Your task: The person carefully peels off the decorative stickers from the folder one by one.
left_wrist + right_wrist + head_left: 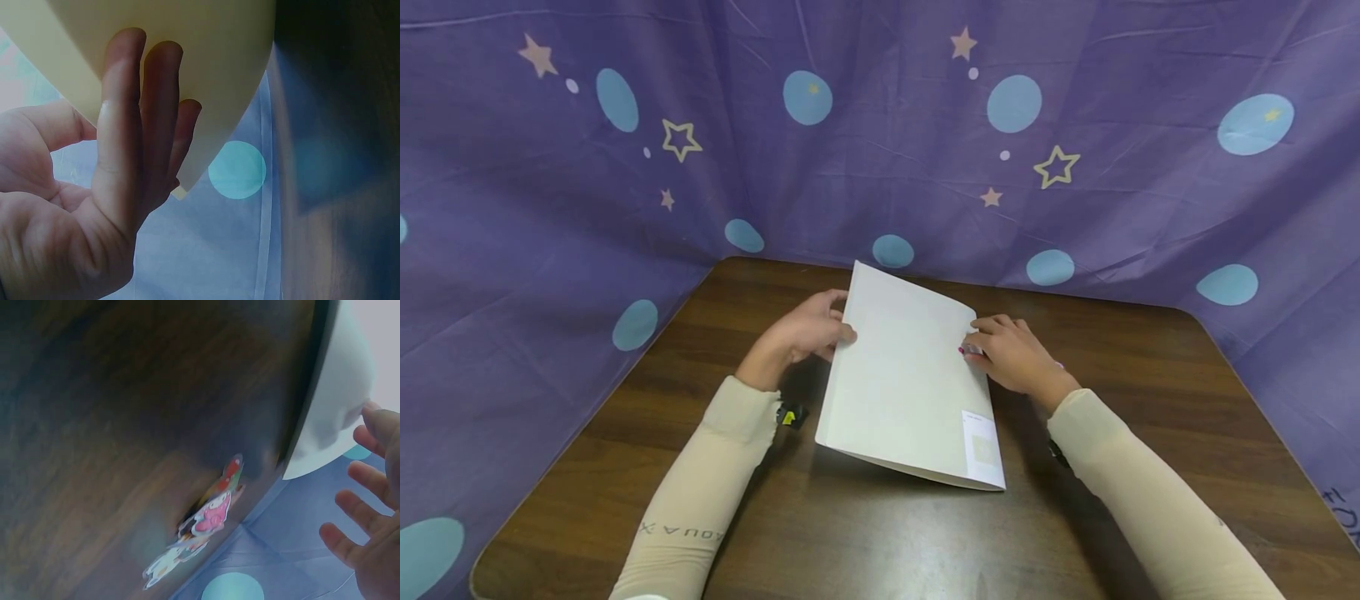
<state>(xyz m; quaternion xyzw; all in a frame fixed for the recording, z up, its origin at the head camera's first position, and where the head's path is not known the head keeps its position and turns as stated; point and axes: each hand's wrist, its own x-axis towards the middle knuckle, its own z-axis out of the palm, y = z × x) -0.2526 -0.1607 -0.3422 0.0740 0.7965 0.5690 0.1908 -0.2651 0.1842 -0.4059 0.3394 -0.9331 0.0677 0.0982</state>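
A white paper folder (910, 358), with a printed label (982, 450) at its lower right corner, is held at a tilt over the table. My left hand (811, 329) grips the folder's left edge, thumb on top and fingers beneath; the left wrist view shows those fingers (125, 125) straight against its underside. At the right edge is my right hand (1011, 354), its fingers spread in the right wrist view and one fingertip (372, 412) touching the folder. Several cut-out cartoon stickers (206, 522) lie on the table in the right wrist view. A small pink spot shows between right thumb and fingers, too small to tell.
The brown wooden table (895, 550) has rounded corners. Behind it and at the sides hangs a purple curtain (880, 150) with stars and blue ovals. A small black and yellow item (792, 415) sits at the left cuff.
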